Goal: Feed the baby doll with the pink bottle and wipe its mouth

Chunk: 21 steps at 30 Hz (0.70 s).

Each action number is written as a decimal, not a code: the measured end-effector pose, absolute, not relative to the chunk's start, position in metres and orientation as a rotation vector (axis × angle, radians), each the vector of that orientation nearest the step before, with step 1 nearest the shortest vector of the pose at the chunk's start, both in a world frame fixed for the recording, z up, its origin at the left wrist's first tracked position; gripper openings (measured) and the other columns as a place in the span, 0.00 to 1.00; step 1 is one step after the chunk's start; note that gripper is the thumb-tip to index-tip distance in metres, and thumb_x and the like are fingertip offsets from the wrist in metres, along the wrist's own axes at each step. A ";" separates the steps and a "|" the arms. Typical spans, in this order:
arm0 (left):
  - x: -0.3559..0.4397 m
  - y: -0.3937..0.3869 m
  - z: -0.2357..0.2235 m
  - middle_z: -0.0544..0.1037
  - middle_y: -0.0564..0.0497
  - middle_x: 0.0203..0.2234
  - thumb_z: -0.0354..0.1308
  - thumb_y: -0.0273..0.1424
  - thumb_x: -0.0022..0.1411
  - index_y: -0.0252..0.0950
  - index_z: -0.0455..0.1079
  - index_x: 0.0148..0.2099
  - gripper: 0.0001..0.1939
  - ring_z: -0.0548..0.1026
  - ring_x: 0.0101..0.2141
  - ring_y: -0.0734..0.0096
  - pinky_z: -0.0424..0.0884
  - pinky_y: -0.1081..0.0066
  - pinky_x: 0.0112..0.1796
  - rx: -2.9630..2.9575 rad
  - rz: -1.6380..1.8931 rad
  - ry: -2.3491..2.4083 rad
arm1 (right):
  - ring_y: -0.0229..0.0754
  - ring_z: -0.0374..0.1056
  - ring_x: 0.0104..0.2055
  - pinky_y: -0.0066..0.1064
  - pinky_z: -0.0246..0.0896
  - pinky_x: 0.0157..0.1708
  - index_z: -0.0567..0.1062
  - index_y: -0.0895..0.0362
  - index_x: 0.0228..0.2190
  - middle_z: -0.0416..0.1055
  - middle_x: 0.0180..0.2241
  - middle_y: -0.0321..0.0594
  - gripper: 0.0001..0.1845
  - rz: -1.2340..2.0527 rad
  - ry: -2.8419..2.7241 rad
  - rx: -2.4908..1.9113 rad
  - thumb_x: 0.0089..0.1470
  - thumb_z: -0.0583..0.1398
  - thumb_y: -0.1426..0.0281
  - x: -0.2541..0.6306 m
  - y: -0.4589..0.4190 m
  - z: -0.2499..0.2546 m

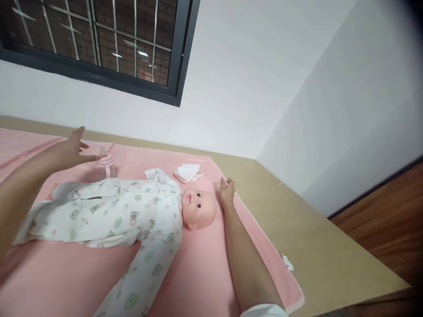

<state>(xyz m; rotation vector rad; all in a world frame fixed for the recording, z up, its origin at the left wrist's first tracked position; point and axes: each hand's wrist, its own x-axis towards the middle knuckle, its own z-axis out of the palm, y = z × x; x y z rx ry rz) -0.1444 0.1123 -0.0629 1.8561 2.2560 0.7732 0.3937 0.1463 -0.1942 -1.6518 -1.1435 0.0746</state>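
My left hand [73, 149] is open, fingers spread, over the mat. Its lowest finger reaches the top of a baby bottle [106, 166] with a pink collar and a bare teat; whether it touches cannot be told. A bald baby doll [199, 208] lies on its back, head to the right, in a white one-piece suit [128, 207] with green and pink animal prints. Beyond the doll's head, my right hand [227, 192] rests near the mat's edge, fingers loosely bent and apart. A small pale blurred thing lies just left of it, too unclear to name.
A pink mat [198, 273] covers much of a tan wooden table [287, 224]. A clear pack with white tissue [187, 172] lies behind the doll's shoulder. A small white scrap [287, 262] sits at the mat's right edge. A white wall and barred window [132, 39] stand behind.
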 end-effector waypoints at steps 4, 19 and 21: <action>-0.070 0.080 -0.038 0.74 0.48 0.53 0.59 0.48 0.56 0.45 0.53 0.67 0.39 0.73 0.51 0.57 0.70 0.62 0.50 2.144 0.910 1.780 | 0.53 0.60 0.55 0.44 0.52 0.57 0.70 0.64 0.46 0.69 0.49 0.57 0.27 -0.119 -1.170 -1.544 0.58 0.47 0.56 0.387 0.137 -0.184; 0.137 0.115 -0.054 0.77 0.43 0.48 0.47 0.54 0.61 0.34 0.74 0.50 0.31 0.72 0.48 0.56 0.67 0.66 0.49 2.339 -0.025 0.787 | 0.41 0.65 0.35 0.29 0.59 0.34 0.72 0.55 0.30 0.72 0.31 0.40 0.14 0.232 -1.901 -1.369 0.59 0.51 0.62 0.326 0.120 -0.178; 0.145 0.123 -0.060 0.77 0.46 0.48 0.46 0.56 0.61 0.37 0.75 0.50 0.32 0.72 0.50 0.57 0.68 0.67 0.49 2.279 -0.120 0.734 | 0.41 0.65 0.36 0.29 0.59 0.33 0.72 0.56 0.28 0.72 0.30 0.40 0.14 0.291 -1.928 -1.391 0.58 0.52 0.62 0.324 0.121 -0.180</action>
